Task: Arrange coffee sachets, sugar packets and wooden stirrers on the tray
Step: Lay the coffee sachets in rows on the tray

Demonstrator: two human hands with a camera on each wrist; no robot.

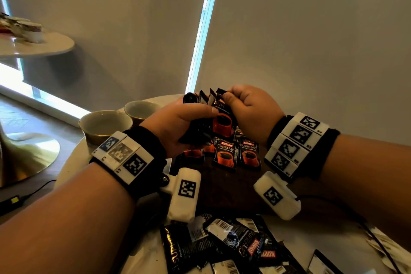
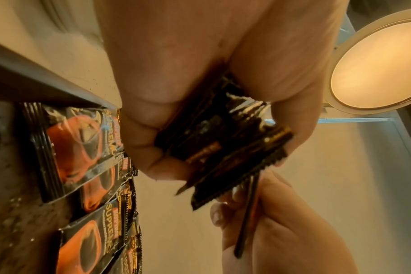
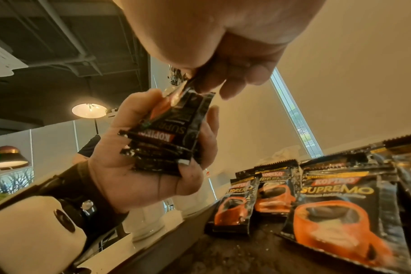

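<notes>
My left hand (image 1: 178, 124) grips a fanned stack of black coffee sachets (image 1: 204, 104) above the dark tray (image 1: 224, 187). My right hand (image 1: 249, 107) pinches the top edge of the front sachet (image 1: 222, 118) in that stack. In the right wrist view the left hand (image 3: 139, 166) holds the stack (image 3: 164, 146) while my right fingers (image 3: 235, 74) pinch one sachet's corner. The left wrist view shows the gripped stack (image 2: 218, 140) from below. Several sachets (image 1: 235, 155) lie in a row on the tray, face up. No sugar packets or stirrers are identifiable.
A loose pile of sachets (image 1: 233, 244) lies on the white table in front of the tray. Two empty bowls (image 1: 104, 124) stand at the tray's far left. White paper packets (image 1: 387, 244) lie at the right edge. A cable (image 1: 367, 227) runs beside them.
</notes>
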